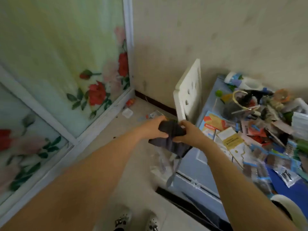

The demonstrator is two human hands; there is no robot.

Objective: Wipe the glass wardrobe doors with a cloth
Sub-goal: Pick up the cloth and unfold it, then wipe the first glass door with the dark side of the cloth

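Glass wardrobe doors (63, 52), flower-printed and pale-framed, fill the left, well apart from both hands. Left hand (154, 129) and right hand (188, 134) each curl round the dark cloth (170, 135), bunched between them with a strip dangling. Likely soft, light, limp: best gripped as a folded wad.

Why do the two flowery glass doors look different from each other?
The far green-tinted glass wardrobe door shows bright red flowers low near its right edge, with a red bud beside them. The near glass wardrobe door shows mostly pale pink blooms, with one red flower at the picture's left edge. The far door fills more of the view; the near one is cut off by the picture's edge. Both have pale frames and green leaves.
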